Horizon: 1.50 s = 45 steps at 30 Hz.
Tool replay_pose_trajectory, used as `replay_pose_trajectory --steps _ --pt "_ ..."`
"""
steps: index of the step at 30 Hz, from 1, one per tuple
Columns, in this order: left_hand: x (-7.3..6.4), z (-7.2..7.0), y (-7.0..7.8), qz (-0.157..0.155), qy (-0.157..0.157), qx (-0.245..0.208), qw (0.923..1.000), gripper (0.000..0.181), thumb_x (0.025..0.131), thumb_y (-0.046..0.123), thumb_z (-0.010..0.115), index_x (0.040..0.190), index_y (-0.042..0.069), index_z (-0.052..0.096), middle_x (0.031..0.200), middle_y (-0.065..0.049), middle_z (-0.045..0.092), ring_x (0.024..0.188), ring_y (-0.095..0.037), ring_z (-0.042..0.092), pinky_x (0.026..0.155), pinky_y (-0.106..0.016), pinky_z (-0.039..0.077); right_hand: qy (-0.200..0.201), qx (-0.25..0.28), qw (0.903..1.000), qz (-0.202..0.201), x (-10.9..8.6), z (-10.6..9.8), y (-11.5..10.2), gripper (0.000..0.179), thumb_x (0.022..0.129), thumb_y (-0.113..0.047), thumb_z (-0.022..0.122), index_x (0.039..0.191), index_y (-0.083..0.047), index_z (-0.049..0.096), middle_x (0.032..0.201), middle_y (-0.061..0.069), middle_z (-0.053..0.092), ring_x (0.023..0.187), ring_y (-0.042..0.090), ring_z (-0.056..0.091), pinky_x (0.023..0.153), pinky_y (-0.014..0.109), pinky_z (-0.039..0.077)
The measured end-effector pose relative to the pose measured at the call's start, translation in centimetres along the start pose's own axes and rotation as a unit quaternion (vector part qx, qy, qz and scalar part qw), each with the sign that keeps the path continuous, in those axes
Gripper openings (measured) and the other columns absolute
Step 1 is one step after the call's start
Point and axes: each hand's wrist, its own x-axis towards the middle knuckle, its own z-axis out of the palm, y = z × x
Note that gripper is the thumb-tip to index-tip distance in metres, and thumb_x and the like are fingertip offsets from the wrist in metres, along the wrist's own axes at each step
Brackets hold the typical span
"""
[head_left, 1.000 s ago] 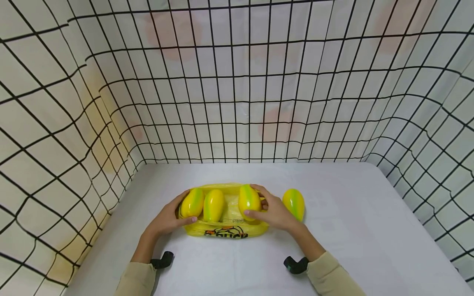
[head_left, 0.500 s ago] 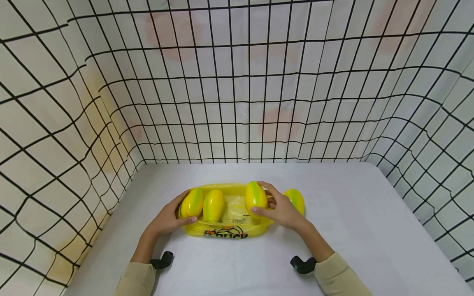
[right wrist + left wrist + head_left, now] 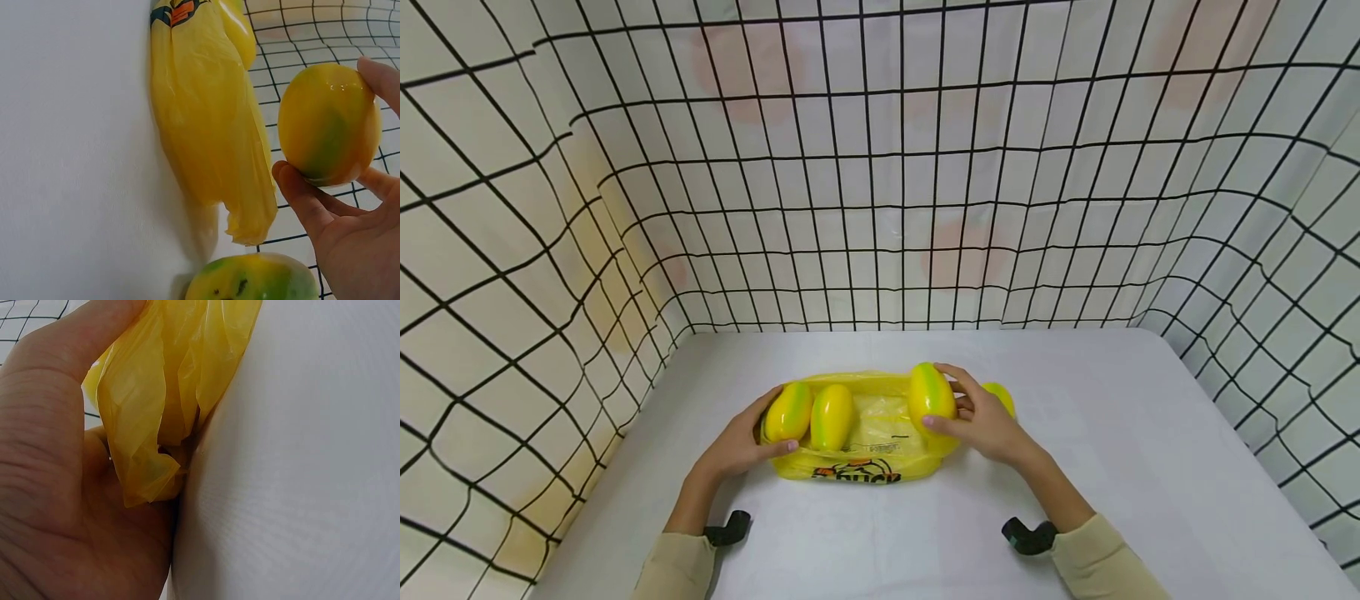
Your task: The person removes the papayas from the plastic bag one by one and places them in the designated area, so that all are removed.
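Observation:
A yellow plastic bag (image 3: 880, 467) with black lettering lies on its side, its mouth spread wide. Two shiny yellow-green mangoes sit in its left part, one at the end (image 3: 790, 412) and one beside it (image 3: 832, 417). My left hand (image 3: 741, 440) grips the bag's left end, thumb over the front edge; in the left wrist view the plastic (image 3: 140, 425) bunches in the palm. With thumb and fingertips, my right hand (image 3: 988, 423) holds another mango (image 3: 932, 397) above the bag's right end. The right wrist view shows that mango (image 3: 329, 124) raised off the table.
One more mango (image 3: 1002, 397) lies on the white table (image 3: 1120, 467) to the right of the bag, mostly behind my right hand. Black wire grid (image 3: 880, 208) stands at the back and both sides, with white cloth behind it.
My right hand has moved to the right and slightly up with the mango, covering more of the mango on the table. The left hand and the bag stay nearly still.

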Motion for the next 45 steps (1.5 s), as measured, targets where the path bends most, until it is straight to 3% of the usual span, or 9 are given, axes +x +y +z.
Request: replay_pose_trajectory --steps 12,24,45 --pt "0.0 -0.1 0.1 0.001 0.006 -0.003 1.0 0.109 0.075 0.06 0.082 0.163 0.026 0.027 0.16 -0.007 0.045 0.139 -0.033 0.05 0.118 -0.068 0.034 0.017 -0.005 0.9998 -0.002 -0.9 -2.1 0.8 0.084 0.086 -0.044 0.083 0.155 -0.041 0.036 0.151 0.019 0.05 0.129 0.034 0.063 0.097 0.037 0.06" --pt "0.0 0.0 0.1 -0.007 0.0 0.004 1.0 0.11 0.076 0.061 0.08 0.164 0.024 0.026 0.162 -0.009 0.042 0.142 -0.035 0.047 0.118 -0.069 0.032 0.035 -0.016 0.9993 0.005 -2.1 -4.0 1.5 0.083 0.088 -0.044 0.081 0.156 -0.038 0.035 0.151 0.02 0.048 0.129 0.036 0.062 0.099 0.037 0.059" --pt "-0.1 -0.1 0.2 0.007 0.001 0.0 1.0 0.108 0.077 0.059 0.08 0.164 0.024 0.026 0.161 -0.009 0.043 0.141 -0.035 0.048 0.118 -0.068 0.034 0.044 -0.009 0.999 0.001 -4.0 -7.0 2.1 0.081 0.093 -0.036 0.078 0.159 -0.034 0.031 0.15 0.022 0.046 0.13 0.039 0.06 0.099 0.034 0.059"
